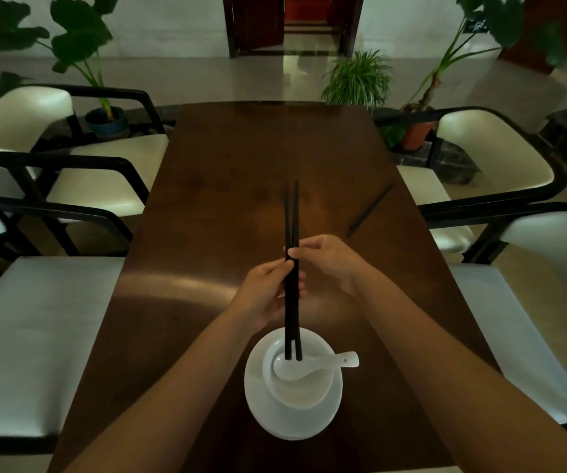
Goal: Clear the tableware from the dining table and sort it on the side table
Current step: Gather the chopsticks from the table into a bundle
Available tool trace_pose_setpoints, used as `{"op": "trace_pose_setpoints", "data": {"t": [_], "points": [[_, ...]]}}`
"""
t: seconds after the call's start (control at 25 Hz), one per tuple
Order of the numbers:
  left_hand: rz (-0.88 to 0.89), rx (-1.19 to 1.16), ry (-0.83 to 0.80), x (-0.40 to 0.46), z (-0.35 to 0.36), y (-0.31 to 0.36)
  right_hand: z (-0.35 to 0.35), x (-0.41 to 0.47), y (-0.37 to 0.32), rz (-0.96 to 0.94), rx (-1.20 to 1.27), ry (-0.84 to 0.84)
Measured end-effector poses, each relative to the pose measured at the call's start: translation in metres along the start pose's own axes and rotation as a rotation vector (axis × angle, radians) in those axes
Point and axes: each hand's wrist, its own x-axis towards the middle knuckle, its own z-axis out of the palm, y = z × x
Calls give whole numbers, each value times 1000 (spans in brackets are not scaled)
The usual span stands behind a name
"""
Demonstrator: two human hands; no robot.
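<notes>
Both hands meet over the middle of the glossy dark wood tabletop (pixel 207 199): the left hand (pixel 263 295) and the right hand (pixel 329 261) each pinch the slim black chopsticks (pixel 291 302), whose lower tips rest in a smooth white bowl (pixel 300 387). The bowl holds a white ceramic spoon (pixel 295 368) and sits on stacked white plates (pixel 258 394) close to the near edge. Another black chopstick pair (pixel 370 209) lies near the right edge, with bare wood stretching to the far edge and cream-cushioned chairs (pixel 486 155) close along both sides.

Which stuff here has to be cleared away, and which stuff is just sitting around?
To clear: black chopsticks in both hands, more chopsticks on the table, white spoon, bowl, plates.

Just around: chairs, potted plants, doorway.
</notes>
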Motion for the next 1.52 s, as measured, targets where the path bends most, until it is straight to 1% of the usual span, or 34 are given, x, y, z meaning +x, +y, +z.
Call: {"op": "trace_pose_setpoints", "data": {"t": [0.08,0.2,0.28,0.36,0.44,0.48,0.52,0.6,0.68,0.76,0.96,1.04,1.12,1.24,1.36,1.44,1.52], "points": [[-50,21,-60,-2,-2,1,-3,0,1,-8,-5,-3],[-87,63,-106,2,4,-3,-3,4,7,-21,-16,67],[-89,92,-72,11,10,-4,-6,14,12,-15,-38,95],[-91,92,-28,24,16,-3,-16,30,13,-14,-64,56],[-95,32,7,42,22,2,-35,51,15,-15,-54,34],[-98,-1,37,50,24,5,-48,64,18,-4,-16,75],[-105,-31,74,60,25,8,-65,80,24,28,29,163],[-116,-97,135,80,24,15,-107,118,45,151,48,394],[-119,-170,168,96,20,20,-148,155,69,310,-130,545],[-114,-205,194,111,15,22,-174,183,88,395,-271,596],[-85,-192,256,136,6,19,-191,233,108,432,-358,588],[-82,-194,308,141,1,16,-191,245,110,446,-458,582],[-92,-190,331,145,-1,15,-189,253,111,445,-559,566],[-117,-198,366,148,-5,14,-188,257,116,485,-577,528],[-138,-215,391,150,-5,11,-177,243,115,509,-665,453],[-146,-214,407,148,-5,11,-164,230,110,515,-611,375],[-143,-208,415,146,-4,10,-146,213,102,523,-437,265]]}}
